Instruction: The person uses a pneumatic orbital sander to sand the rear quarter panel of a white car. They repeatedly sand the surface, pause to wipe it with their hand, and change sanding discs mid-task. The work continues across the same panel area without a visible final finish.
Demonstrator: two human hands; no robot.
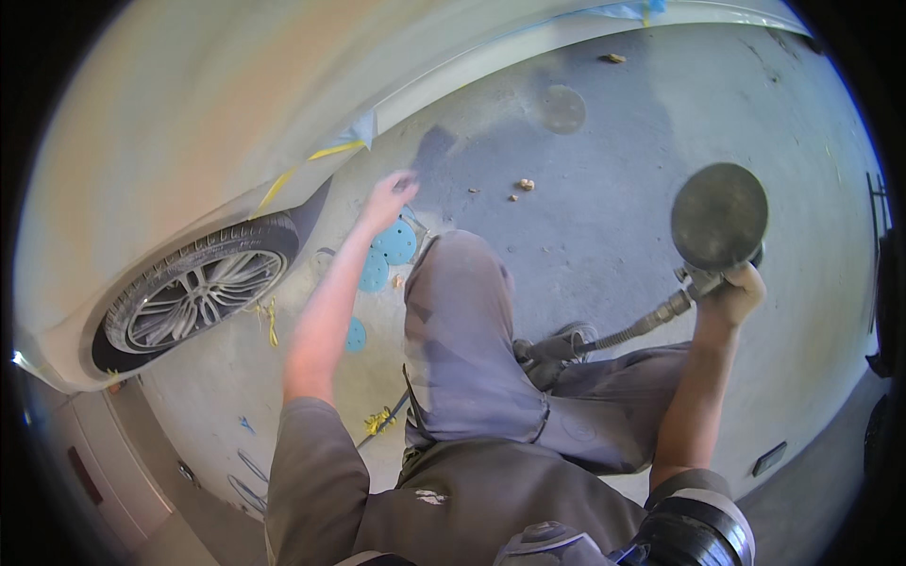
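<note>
In my right hand [736, 296] is a round sander [720, 217], gripped by its body. Its dark disc pad faces up toward me. A ribbed hose [638, 326] runs from the sander down toward my shoe. My left hand [389, 200] is stretched forward beside the car's lower body panel [226, 123]. Motion smears its fingers, and whether anything is in them is unclear. Just below that hand, light-blue sanding discs with holes [396, 242] lie overlapping on the floor. Another blue disc [356, 335] lies apart, nearer to me.
The car's wheel [203, 297] is at the left. Yellow and blue masking tape [340, 149] edges the panel. Small crumpled bits [526, 185] lie on the grey floor [585, 217]. Crumpled yellow tape [379, 421] sits by a dark hose near my leg. My bent knee [462, 269] rises between my arms.
</note>
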